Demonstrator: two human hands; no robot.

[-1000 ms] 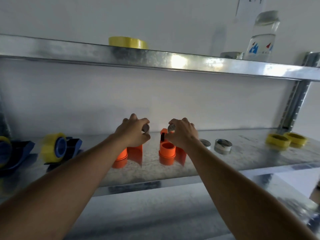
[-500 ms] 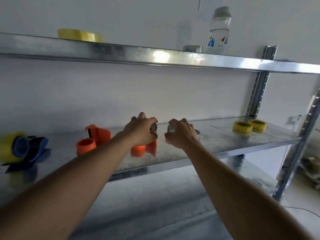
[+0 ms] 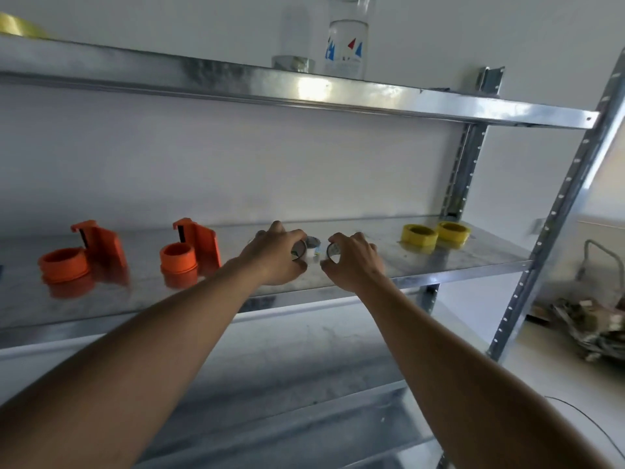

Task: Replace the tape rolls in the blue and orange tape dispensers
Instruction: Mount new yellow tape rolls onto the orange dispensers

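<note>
Two orange tape dispensers stand on the middle metal shelf [image 3: 456, 262], one at the far left [image 3: 81, 253] and one nearer the middle [image 3: 191, 248], both with bare orange hubs. To their right my left hand [image 3: 275, 257] grips a small empty tape core [image 3: 299, 249], and my right hand [image 3: 353, 260] grips another empty core [image 3: 330, 249]. A third pale core [image 3: 314, 252] stands on the shelf between the hands. Two yellow tape rolls [image 3: 434, 233] lie at the shelf's right end. No blue dispenser is in view.
The upper shelf [image 3: 304, 88] carries a clear water bottle [image 3: 346, 45], a silvery roll [image 3: 293, 63] and a yellow roll [image 3: 15, 26] at the far left. A perforated upright [image 3: 561, 211] stands at the right, with crumpled clutter [image 3: 588, 323] beyond it. A lower shelf [image 3: 304, 418] lies beneath.
Both hands have carried the empty cores to the right, away from the orange dispensers, and lowered them toward the shelf. The view has swung right; the blue dispensers have left the frame.
</note>
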